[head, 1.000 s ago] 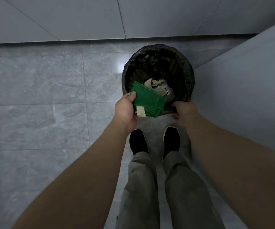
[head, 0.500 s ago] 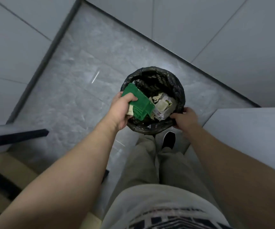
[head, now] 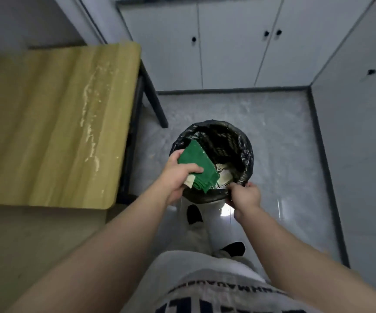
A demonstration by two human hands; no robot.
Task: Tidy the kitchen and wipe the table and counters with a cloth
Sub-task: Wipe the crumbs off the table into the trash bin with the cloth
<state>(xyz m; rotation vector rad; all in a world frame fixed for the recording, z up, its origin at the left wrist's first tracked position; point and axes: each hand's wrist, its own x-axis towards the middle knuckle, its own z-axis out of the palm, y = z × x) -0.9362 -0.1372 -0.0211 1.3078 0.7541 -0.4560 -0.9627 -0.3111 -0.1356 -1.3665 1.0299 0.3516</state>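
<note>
From the head camera, looking down: the left hand was clamped on the cloth, a folded green pad, with the thumb laid across its top and the fingers tucked underneath. The cloth stuck out past the fingers and hung over the open mouth of the bin, clear of the rubbish lying below it.

Just across from that hand, the right hand was pinching the near rim of the bin, fingers curled over the black liner. Whether the bin was lifted or standing on the floor, the view did not settle.

Out beyond the left hand's outer side sat the table, with a pale trail of crumbs running down it. Ahead of both hands, past the bin, stood grey cupboards.

By the look of it, the cloth was light, soft and floppy, so it would sag where unsupported. Gripped at the folded edge, as here, it would stay bundled. For wiping, a flat palm on top would likely serve better. The thin liner looked slippery and could tear under a hard tug.
</note>
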